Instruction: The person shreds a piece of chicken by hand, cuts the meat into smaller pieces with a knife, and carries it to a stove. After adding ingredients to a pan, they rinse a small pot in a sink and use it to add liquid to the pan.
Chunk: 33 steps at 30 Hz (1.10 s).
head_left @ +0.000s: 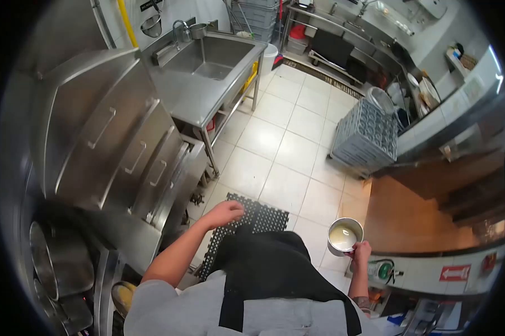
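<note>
My right hand (pixel 361 252) grips a round metal saucepan (pixel 346 219) by its handle, out to my right side. Some pale yellowish, cloudy liquid (pixel 344 238) lies inside the pan, which is held roughly level. Bent in front of my body, my left hand (pixel 228 212) hangs above the black perforated floor mat (pixel 274 217). Its fingers are curled in, and nothing shows in them. A black apron (pixel 269 260) covers my front.
A steel sink table (pixel 188 103) stands ahead on the left, past steel drawers (pixel 124 140). Large metal pots (pixel 68 263) sit at lower left. Stacked grey glass racks (pixel 364 134) rest on the tiled floor (pixel 280 140) at right. A fire extinguisher (pixel 383 271) is near my right arm.
</note>
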Motion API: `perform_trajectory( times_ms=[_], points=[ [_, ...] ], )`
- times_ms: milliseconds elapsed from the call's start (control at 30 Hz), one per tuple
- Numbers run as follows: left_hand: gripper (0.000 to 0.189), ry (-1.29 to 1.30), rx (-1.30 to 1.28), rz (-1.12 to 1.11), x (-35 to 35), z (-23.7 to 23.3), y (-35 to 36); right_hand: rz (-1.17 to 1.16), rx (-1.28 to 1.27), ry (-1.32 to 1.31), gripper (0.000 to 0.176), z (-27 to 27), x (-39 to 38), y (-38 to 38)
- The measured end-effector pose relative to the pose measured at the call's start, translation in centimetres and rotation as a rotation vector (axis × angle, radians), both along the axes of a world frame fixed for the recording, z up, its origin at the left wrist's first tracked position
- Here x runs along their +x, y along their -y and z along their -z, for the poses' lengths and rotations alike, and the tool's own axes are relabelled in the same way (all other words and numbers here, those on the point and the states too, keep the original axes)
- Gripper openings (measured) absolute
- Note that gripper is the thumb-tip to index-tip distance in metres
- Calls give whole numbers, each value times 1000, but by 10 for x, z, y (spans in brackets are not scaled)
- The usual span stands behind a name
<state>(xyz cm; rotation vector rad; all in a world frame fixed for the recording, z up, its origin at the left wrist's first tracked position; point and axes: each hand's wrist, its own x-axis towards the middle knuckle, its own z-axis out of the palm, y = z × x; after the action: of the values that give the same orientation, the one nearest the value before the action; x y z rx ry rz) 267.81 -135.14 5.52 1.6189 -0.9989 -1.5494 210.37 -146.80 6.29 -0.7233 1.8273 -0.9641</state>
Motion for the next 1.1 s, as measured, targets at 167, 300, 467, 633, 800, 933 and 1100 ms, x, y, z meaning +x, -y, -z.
perform_trajectory(
  times_ms=[167, 300, 467, 633, 800, 933, 1100],
  points=[
    [39, 324, -206, 167, 35, -38, 141, -216, -155, -231, 22, -12, 106, 192],
    [39, 411, -152, 39, 81, -10, 197, -572, -164, -336, 51, -32, 251, 360],
    [36, 407, 151, -264, 110, 37, 197, -1200, -632, -730, 63, -62, 468, 553],
    [26, 178, 158, -745, 116, 23, 236, -1645, -786, -1083, 49, -132, 729, 662],
    [27, 94, 14, -1063, 142, 15, 327, -1856, -822, -1450, 26, -163, 941, 676],
    [29, 113, -82, -1013, 221, 7, 394, -1966, -890, -1689, 25, -134, 1049, 698],
    [27, 149, -52, -932, 322, 3, 474, -2263, -868, -1775, 29, -128, 1118, 750]
  ],
)
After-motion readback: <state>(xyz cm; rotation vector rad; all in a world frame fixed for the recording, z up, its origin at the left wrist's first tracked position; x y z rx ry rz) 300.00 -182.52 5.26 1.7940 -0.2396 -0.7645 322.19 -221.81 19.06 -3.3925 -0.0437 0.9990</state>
